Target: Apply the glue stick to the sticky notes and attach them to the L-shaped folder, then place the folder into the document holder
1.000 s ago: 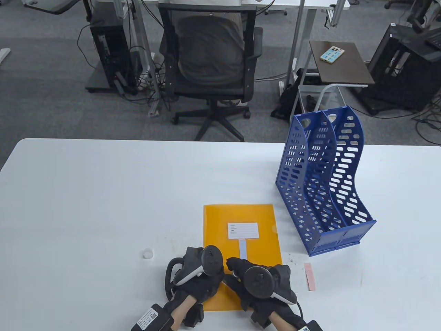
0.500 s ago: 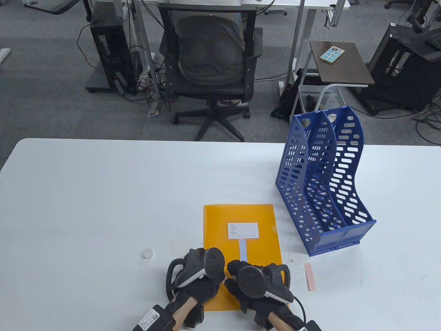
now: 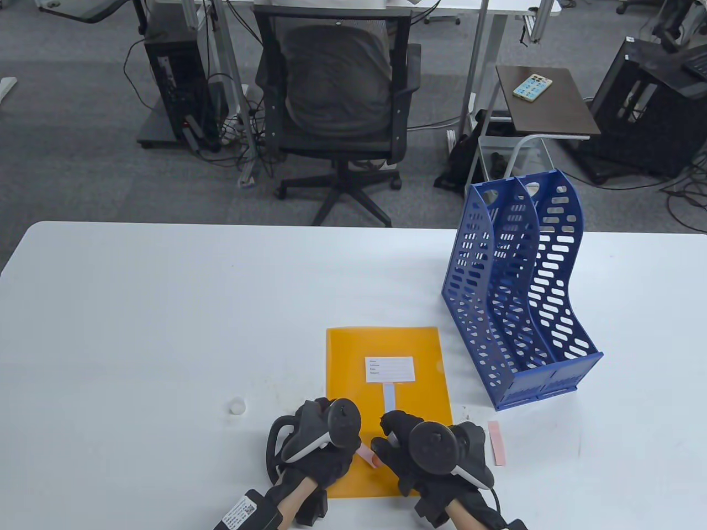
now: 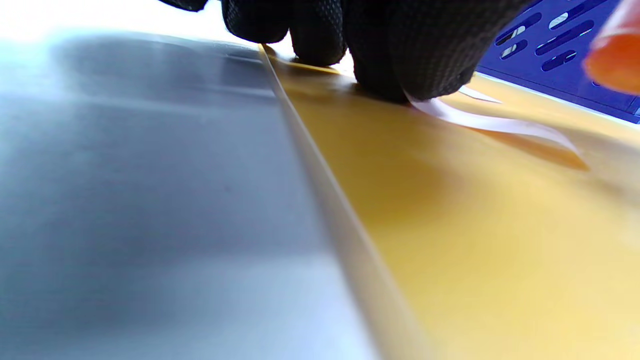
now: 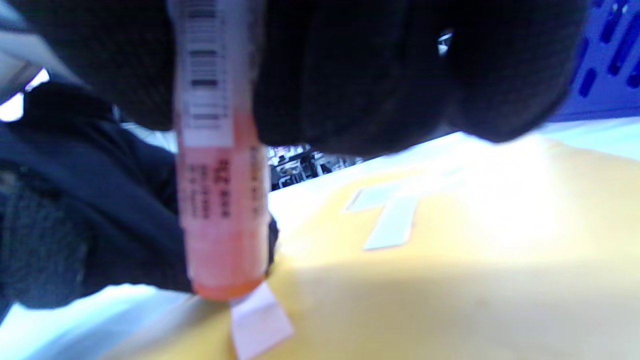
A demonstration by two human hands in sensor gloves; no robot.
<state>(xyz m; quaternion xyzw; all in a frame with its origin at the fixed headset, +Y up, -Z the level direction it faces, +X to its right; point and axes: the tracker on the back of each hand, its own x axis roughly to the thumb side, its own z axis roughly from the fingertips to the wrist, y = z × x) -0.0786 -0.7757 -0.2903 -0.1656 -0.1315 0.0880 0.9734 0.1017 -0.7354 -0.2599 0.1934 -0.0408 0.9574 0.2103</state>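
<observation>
An orange L-shaped folder (image 3: 411,386) lies flat near the table's front edge, with a white label (image 3: 390,369) and a pale blue sticky note (image 3: 389,396) on it. My left hand (image 3: 326,436) presses one end of a pink sticky note (image 3: 366,456) onto the folder's lower part; its fingertips (image 4: 400,75) rest on the strip (image 4: 500,125). My right hand (image 3: 411,444) grips the glue stick (image 5: 220,165), whose orange tip touches the note (image 5: 260,322). The blue document holder (image 3: 519,298) stands upright to the right, empty.
A second pink sticky note (image 3: 497,443) lies on the table right of the folder. A small white cap (image 3: 236,406) sits to the left of my left hand. The holder's open front faces the table's near right.
My right hand has slid to the right with the glue stick, baring the pink note between the hands. The left hand has stayed in place.
</observation>
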